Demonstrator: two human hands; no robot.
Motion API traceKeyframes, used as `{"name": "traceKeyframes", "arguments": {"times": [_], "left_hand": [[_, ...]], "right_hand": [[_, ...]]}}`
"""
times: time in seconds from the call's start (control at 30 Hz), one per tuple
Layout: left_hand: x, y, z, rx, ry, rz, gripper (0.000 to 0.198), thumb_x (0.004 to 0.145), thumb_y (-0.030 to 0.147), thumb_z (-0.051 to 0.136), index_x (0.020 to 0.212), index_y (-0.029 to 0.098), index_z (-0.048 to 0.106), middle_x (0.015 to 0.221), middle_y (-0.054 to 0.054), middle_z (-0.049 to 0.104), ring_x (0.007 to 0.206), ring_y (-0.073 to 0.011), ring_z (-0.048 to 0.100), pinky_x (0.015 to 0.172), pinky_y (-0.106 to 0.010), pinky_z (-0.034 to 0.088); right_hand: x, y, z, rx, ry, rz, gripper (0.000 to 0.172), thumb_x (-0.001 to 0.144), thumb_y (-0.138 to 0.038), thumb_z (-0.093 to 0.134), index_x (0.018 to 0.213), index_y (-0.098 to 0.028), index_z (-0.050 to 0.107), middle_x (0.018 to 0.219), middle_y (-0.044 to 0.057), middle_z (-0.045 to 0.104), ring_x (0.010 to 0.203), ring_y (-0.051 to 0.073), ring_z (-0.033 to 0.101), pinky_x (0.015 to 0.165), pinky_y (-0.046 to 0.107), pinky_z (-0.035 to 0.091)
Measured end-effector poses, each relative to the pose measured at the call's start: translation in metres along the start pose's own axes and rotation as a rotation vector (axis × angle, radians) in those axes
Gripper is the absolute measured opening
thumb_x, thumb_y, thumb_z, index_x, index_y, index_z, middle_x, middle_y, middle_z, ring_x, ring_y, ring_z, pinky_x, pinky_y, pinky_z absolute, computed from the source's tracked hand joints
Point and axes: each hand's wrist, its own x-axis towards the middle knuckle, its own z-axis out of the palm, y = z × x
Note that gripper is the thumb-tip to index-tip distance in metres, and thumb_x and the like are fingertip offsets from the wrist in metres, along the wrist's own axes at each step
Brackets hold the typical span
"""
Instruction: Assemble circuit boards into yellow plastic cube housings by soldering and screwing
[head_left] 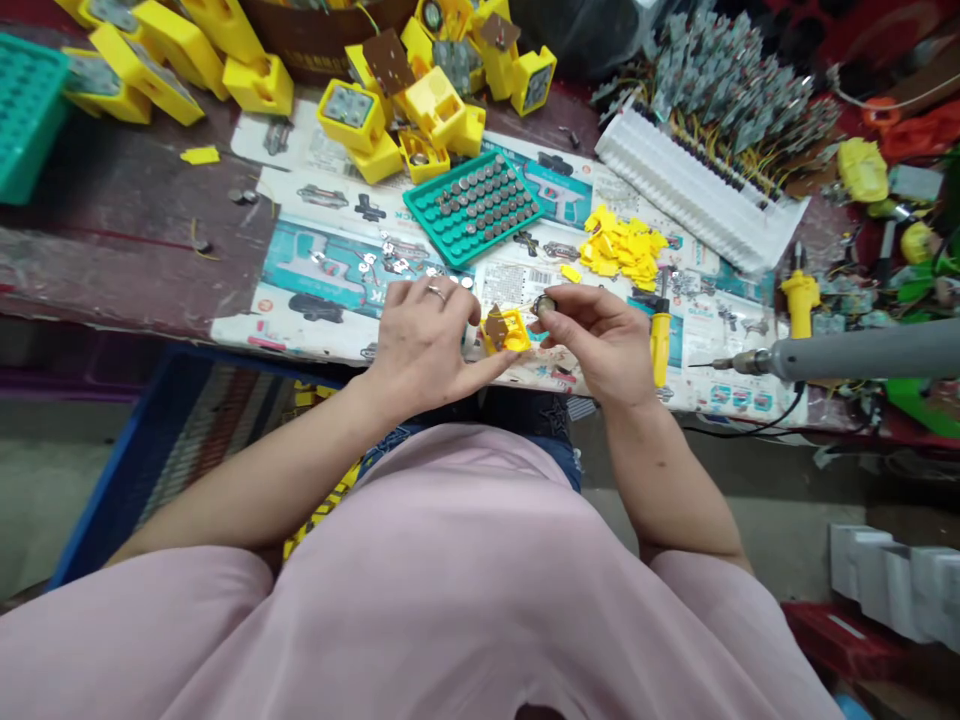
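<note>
My left hand (427, 335) lies over the table edge with its fingers curled, the fingertips holding a small yellow plastic housing (508, 331) with a brown circuit board in it. My right hand (604, 335) pinches a small round metal button cell (543, 304) between thumb and forefinger, right beside the housing. A ring shows on a finger of the left hand.
A teal tray (475, 205) of button cells lies behind the hands, with loose yellow covers (621, 250) to its right. Yellow housings (420, 110) are piled at the back. A yellow screwdriver (660, 335), a powered driver (840, 355), a white rack (697, 190) and a blue crate (127, 460) surround me.
</note>
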Motion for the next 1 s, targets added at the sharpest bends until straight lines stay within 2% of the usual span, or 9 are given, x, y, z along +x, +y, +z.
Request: {"name": "traceKeyframes", "arguments": {"times": [0.17,0.27,0.33,0.47,0.6,0.7,0.77,0.83,1.0], "left_hand": [[0.007,0.002,-0.007,-0.045,-0.132,-0.045,0.027,0.083,0.044,0.057,0.090,0.019,0.065,0.088,-0.010,0.071,0.088,-0.0288,0.068,0.083,-0.045,0.050],[0.013,-0.003,-0.022,-0.203,-0.199,-0.057,0.020,0.081,0.034,0.057,0.092,0.022,0.066,0.083,-0.003,0.072,0.076,-0.0208,0.067,0.072,-0.035,0.050],[0.017,-0.008,-0.031,-0.235,-0.209,-0.003,0.020,0.082,0.029,0.054,0.094,0.021,0.067,0.084,-0.002,0.073,0.075,-0.0184,0.066,0.073,-0.034,0.051],[0.025,-0.021,-0.039,-0.134,-0.196,0.116,0.023,0.087,0.026,0.049,0.100,0.022,0.068,0.097,-0.004,0.073,0.093,-0.0221,0.064,0.089,-0.041,0.051],[0.033,-0.035,-0.041,-0.062,-0.216,0.237,0.032,0.089,0.027,0.050,0.117,0.021,0.065,0.125,-0.008,0.067,0.121,-0.0287,0.056,0.109,-0.052,0.041],[0.041,-0.036,-0.041,0.017,-0.300,0.419,0.063,0.084,0.023,0.055,0.146,0.017,0.044,0.153,-0.012,0.048,0.144,-0.0342,0.038,0.117,-0.057,0.031],[0.049,-0.033,-0.037,0.026,-0.404,0.527,0.078,0.082,0.022,0.058,0.154,0.016,0.030,0.158,-0.014,0.042,0.149,-0.0342,0.032,0.117,-0.056,0.032],[0.056,-0.030,-0.030,0.003,-0.493,0.548,0.079,0.083,0.027,0.062,0.155,0.018,0.028,0.152,-0.014,0.050,0.146,-0.0327,0.038,0.114,-0.053,0.035],[0.058,-0.018,-0.016,0.107,-0.532,0.479,0.057,0.081,0.039,0.067,0.135,0.023,0.055,0.118,-0.008,0.072,0.119,-0.0305,0.061,0.102,-0.046,0.042]], "right_hand": [[0.003,-0.010,0.001,-0.075,0.000,-0.046,0.031,0.073,-0.043,0.083,0.097,-0.026,0.073,0.081,-0.003,0.072,0.073,0.013,0.071,0.057,0.024,0.061],[0.007,-0.003,-0.006,-0.089,-0.025,0.008,0.034,0.073,-0.045,0.083,0.100,-0.025,0.074,0.079,-0.002,0.072,0.073,0.014,0.071,0.056,0.025,0.060],[0.007,0.004,-0.009,-0.098,-0.049,0.045,0.035,0.073,-0.046,0.082,0.099,-0.024,0.074,0.080,-0.001,0.073,0.076,0.015,0.071,0.062,0.027,0.061],[0.004,0.009,-0.007,-0.237,-0.041,0.043,0.031,0.074,-0.044,0.081,0.094,-0.021,0.075,0.089,0.002,0.075,0.079,0.014,0.070,0.067,0.026,0.058],[0.000,0.006,0.003,-0.355,-0.019,0.004,0.019,0.075,-0.034,0.078,0.089,-0.020,0.076,0.090,0.002,0.075,0.069,0.010,0.064,0.065,0.025,0.055],[-0.002,0.004,0.007,-0.356,-0.033,0.024,0.015,0.075,-0.031,0.077,0.085,-0.020,0.075,0.085,0.000,0.076,0.066,0.009,0.063,0.067,0.024,0.054],[-0.003,0.004,0.008,-0.373,-0.033,0.027,0.015,0.074,-0.031,0.077,0.085,-0.020,0.075,0.085,0.001,0.076,0.068,0.010,0.065,0.064,0.023,0.053],[-0.005,0.003,0.007,-0.380,-0.027,0.020,0.016,0.074,-0.031,0.076,0.086,-0.020,0.075,0.085,0.001,0.076,0.070,0.010,0.066,0.060,0.023,0.051],[-0.010,-0.002,-0.002,-0.412,-0.026,0.010,0.014,0.075,-0.028,0.076,0.087,-0.020,0.077,0.085,0.002,0.076,0.070,0.011,0.066,0.060,0.024,0.052]]}}
